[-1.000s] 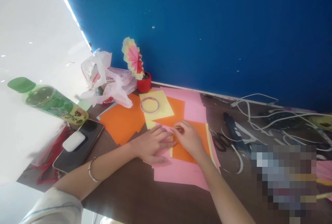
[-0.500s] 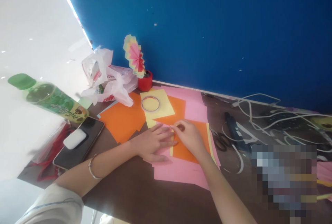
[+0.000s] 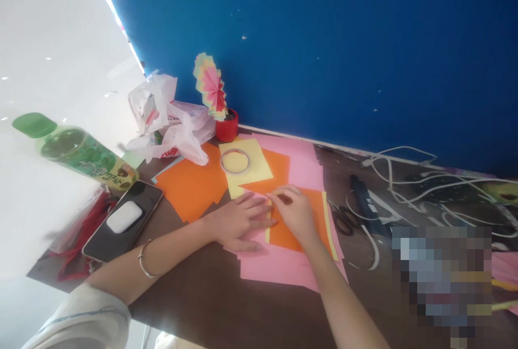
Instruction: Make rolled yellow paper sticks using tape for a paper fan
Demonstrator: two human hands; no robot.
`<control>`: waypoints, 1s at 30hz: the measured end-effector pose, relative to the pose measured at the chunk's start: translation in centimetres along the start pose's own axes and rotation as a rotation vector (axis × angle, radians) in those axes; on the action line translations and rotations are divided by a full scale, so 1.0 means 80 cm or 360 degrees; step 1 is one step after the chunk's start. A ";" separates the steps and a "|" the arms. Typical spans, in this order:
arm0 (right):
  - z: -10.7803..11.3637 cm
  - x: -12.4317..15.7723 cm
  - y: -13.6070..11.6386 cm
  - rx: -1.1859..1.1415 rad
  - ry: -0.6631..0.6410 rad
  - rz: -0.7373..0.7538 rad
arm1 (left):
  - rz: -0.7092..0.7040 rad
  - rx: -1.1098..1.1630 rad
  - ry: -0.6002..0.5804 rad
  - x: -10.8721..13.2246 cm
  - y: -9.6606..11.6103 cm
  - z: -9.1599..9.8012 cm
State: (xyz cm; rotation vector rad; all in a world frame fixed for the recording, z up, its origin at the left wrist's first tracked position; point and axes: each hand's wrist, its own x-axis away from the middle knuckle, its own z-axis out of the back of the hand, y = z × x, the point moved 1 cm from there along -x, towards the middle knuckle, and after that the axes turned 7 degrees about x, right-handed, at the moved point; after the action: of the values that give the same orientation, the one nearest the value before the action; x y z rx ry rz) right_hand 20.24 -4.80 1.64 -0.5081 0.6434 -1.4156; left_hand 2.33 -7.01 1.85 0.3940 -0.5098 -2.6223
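Note:
My left hand [image 3: 243, 222] lies flat, fingers spread, over pink paper [image 3: 275, 268] and against the left edge of an orange sheet [image 3: 299, 230] that shows yellow strips along its left and right sides. My right hand [image 3: 293, 211] is closed in a pinch at that sheet's upper left edge, beside the left fingertips. What exactly lies between thumb and forefinger is partly hidden. Just behind the hands, a yellow sheet [image 3: 261, 163] carries a thin ring [image 3: 221, 163]. More orange paper [image 3: 194, 187] spreads out left of it.
On the left stand a green-capped drink bottle [image 3: 97, 157] and a phone [image 3: 141, 235] with a white case [image 3: 124, 216] on top. At the back are plastic bags [image 3: 186, 138] and a paper fan in a red pot [image 3: 226, 129]. Scissors [image 3: 346, 219] and white cables [image 3: 390, 176] lie right.
My right wrist and forearm have shifted slightly left, with the fingertips still at the same edge. The left hand stays in place.

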 end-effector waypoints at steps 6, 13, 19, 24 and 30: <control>-0.005 0.001 0.002 0.0022 0.0052 -0.0073 | -0.0001 -0.0003 0.0000 -0.001 0.000 0.001; -0.010 0.001 0.003 0.0103 0.0066 -0.0054 | 0.0017 0.0001 -0.0048 -0.001 0.001 0.002; -0.011 0.000 0.004 0.0130 0.0061 -0.0071 | 0.0019 0.0015 -0.0036 -0.001 0.000 0.002; -0.011 0.000 0.003 0.0143 0.0058 -0.0065 | 0.0013 0.0021 -0.0014 -0.001 -0.001 0.001; -0.012 0.000 0.005 0.0190 0.0057 -0.0049 | 0.0001 0.0017 -0.0020 -0.001 0.000 0.001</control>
State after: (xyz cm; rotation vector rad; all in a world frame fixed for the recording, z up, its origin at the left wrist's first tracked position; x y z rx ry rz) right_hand 19.87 -4.69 0.66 -0.4002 0.5779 -1.4852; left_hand 2.34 -6.93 1.93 0.3812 -0.5279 -2.6239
